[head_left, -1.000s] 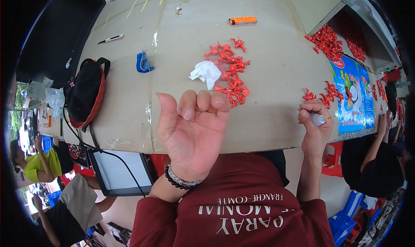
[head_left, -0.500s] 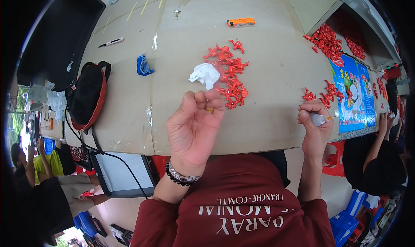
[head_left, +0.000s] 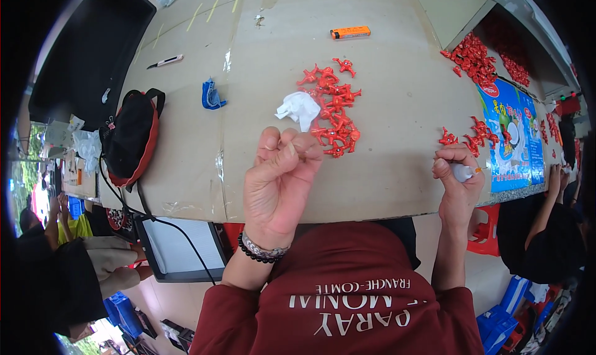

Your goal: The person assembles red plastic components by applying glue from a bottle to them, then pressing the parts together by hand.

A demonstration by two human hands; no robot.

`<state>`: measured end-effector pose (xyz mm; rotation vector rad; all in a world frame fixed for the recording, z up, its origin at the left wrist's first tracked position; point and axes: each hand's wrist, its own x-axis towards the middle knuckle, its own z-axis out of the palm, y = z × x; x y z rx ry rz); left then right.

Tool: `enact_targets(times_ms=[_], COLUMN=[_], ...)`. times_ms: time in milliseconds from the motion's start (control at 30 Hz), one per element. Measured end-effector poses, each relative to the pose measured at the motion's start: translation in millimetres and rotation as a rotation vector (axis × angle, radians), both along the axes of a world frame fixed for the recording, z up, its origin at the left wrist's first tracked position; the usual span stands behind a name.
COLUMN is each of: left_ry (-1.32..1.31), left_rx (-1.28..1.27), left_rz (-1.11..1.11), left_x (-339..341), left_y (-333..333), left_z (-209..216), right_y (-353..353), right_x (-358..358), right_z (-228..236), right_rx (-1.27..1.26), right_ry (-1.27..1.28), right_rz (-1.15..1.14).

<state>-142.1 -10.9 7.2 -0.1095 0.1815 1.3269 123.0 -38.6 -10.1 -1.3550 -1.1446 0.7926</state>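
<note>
My left hand [head_left: 279, 184] is raised palm up over the table's near edge, fingers curled and thumb pressed against them. Anything between the fingertips is too small or hidden to make out. Just beyond it lies a crumpled white tissue [head_left: 298, 109], touching a cluster of small red figure-shaped plastic pieces [head_left: 340, 119]. My right hand [head_left: 458, 180] is closed around a small whitish squeeze bottle [head_left: 460, 172] with an orange tip pointing right. Several more red pieces [head_left: 475, 136] lie just past that hand.
An orange box-shaped item [head_left: 350, 32], a blue tape-like piece [head_left: 212, 95] and a cutter knife [head_left: 165, 62] lie on the table [head_left: 385, 175]. A black-and-red bag [head_left: 132, 137] sits left. A blue printed sheet [head_left: 512, 137] and a heap of red pieces [head_left: 473, 58] are at right. Other people sit on both sides.
My left thumb has folded across onto the curled fingers, where the palm lay more exposed before. The right hand keeps hold of the squeeze bottle. The whole view has shifted slightly.
</note>
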Motion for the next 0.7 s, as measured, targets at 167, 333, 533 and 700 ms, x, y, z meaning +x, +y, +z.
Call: enact_targets(times_ms=[167, 333, 533, 700], left_ry=[1.591, 2.349, 2.236, 2.783], left_rx=[0.380, 0.757, 0.430, 0.776], left_rz=[0.154, 0.133, 0.066, 0.510], left_x=[-10.9, -29.4, -38.9, -82.9], left_y=[26.8, 68.2, 70.6, 74.7], left_z=[1.0, -10.9, -16.2, -10.7], right_y=[-0.6, -0.6, -5.9, -3.6], right_x=[6.4, 5.4, 11.0, 21.3], right_z=[0.0, 3.3, 3.3, -9.2], right_rx=[-0.001, -0.008, 0.014, 0.004], right_ry=[-0.032, 0.033, 0.037, 0.071], right_rz=[0.001, -0.003, -0.010, -0.036])
